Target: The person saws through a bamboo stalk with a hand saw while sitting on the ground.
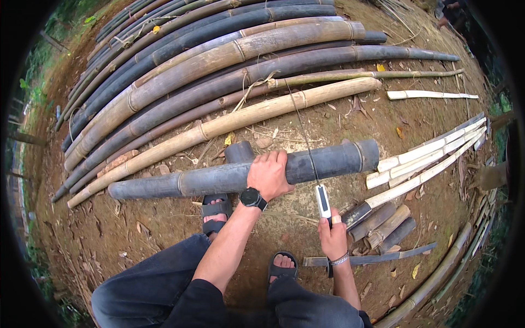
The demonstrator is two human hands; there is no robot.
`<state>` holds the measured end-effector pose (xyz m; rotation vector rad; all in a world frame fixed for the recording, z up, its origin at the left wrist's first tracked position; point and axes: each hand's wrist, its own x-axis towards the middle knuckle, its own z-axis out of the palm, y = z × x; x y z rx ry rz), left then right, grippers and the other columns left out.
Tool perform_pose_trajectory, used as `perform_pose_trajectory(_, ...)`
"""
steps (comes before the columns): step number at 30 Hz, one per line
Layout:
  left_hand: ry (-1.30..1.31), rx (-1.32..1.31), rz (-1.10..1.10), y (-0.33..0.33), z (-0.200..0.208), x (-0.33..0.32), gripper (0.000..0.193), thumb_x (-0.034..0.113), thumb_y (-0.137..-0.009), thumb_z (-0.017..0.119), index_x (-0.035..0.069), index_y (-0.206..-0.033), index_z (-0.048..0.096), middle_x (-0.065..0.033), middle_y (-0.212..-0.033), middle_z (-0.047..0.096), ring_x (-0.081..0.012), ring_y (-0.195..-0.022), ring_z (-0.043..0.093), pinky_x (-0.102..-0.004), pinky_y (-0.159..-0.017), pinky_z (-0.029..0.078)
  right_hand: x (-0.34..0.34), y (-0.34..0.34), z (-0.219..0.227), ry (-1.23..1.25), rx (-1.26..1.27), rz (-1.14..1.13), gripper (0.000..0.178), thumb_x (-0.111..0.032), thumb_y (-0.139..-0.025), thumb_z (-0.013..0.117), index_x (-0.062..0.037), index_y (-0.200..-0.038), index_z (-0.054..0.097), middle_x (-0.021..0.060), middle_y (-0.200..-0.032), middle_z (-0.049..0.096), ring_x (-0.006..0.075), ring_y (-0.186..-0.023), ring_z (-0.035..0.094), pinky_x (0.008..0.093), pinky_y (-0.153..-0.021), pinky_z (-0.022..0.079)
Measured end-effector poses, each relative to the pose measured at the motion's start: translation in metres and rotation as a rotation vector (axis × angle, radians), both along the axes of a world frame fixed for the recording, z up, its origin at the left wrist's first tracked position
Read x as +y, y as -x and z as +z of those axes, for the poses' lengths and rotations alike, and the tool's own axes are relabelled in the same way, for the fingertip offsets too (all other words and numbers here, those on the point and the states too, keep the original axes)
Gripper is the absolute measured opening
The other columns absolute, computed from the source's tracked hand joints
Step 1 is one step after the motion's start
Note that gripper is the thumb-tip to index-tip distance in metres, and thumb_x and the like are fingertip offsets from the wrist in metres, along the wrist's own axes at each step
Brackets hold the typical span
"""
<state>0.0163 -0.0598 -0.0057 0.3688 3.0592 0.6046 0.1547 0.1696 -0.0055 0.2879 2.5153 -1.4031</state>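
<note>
A thick dark bamboo pole (216, 181) lies crosswise in front of me, resting on a short dark bamboo piece (239, 151). My left hand (269, 174) presses down on the pole with its fingers wrapped over the top; the wrist wears a black watch (252, 198). Closed round the white and black handle of a handsaw (323, 201) is my right hand (332, 238). The saw's thin blade crosses the pole to the right of my left hand and points away from me. Whether its teeth have cut in cannot be made out.
Beyond the pole lie a pale bamboo pole (232, 121) and a wide row of long dark poles (186, 60). Pale split strips (432, 150) and short bamboo offcuts (386, 225) lie to the right. My sandalled feet (217, 213) stand close to the pole. Part of another person (451, 10) shows at the far right.
</note>
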Motion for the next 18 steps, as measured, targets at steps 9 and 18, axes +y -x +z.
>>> perform_pose_trajectory(9,-0.004,-0.043,-0.011,0.002,0.002,-0.003,0.079,0.04,-0.056,0.092,0.003,-0.119,0.063,-0.0159,-0.113,0.07,-0.0321,-0.107,0.069,-0.0403,-0.097,0.054,-0.002,-0.004,0.002,-0.016,0.026,-0.004,0.027,-0.024,-0.102,0.06,-0.0044,-0.121,0.058,0.0232,-0.077,0.064,0.0433,-0.072,0.068,0.0466,-0.062,0.051)
perform_pose_trajectory(18,-0.013,-0.111,-0.03,0.011,0.005,-0.007,0.071,0.042,-0.056,0.089,0.003,-0.111,0.064,-0.0164,-0.106,0.072,-0.0339,-0.1,0.071,-0.0417,-0.09,0.057,-0.012,0.004,0.012,-0.009,0.034,-0.036,0.027,-0.026,-0.103,0.061,-0.0055,-0.12,0.058,0.0164,-0.068,0.062,0.0323,-0.062,0.067,0.042,-0.058,0.049)
